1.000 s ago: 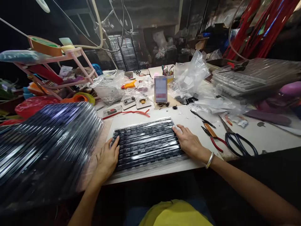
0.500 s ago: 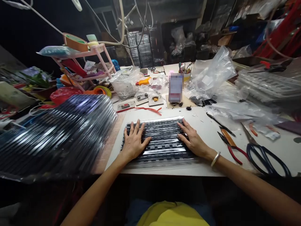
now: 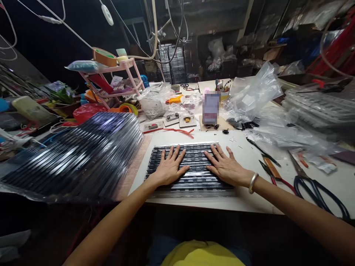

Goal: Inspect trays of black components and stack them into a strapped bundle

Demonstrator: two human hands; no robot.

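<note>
The black ribbed tray [image 3: 191,173] lies flat on the white tabletop [image 3: 244,199], near its front edge, and both hands press down on its top. The left hand [image 3: 169,168] rests palm down on the tray's left half, fingers spread and straight, gripping nothing. The right hand [image 3: 226,168] lies the same way on the right half, flat and open, fingers fanned toward the far edge; a silver bangle [image 3: 253,183] circles its wrist. The two hands sit close together, with a narrow strip of tray showing between them.

Just right of the right hand lie red-handled pliers [image 3: 273,175], and beyond them black-handled scissors [image 3: 318,192]. Left of the left hand, a tall stack of black trays [image 3: 80,159] in clear wrap slopes along the table's side. Beyond the fingertips, a red strip [image 3: 172,130] lies on the table, then small fixtures [image 3: 179,120] and a blurred upright card [image 3: 210,108]. Farther out are clear plastic bags [image 3: 253,92] and a pink rack [image 3: 116,79].
</note>
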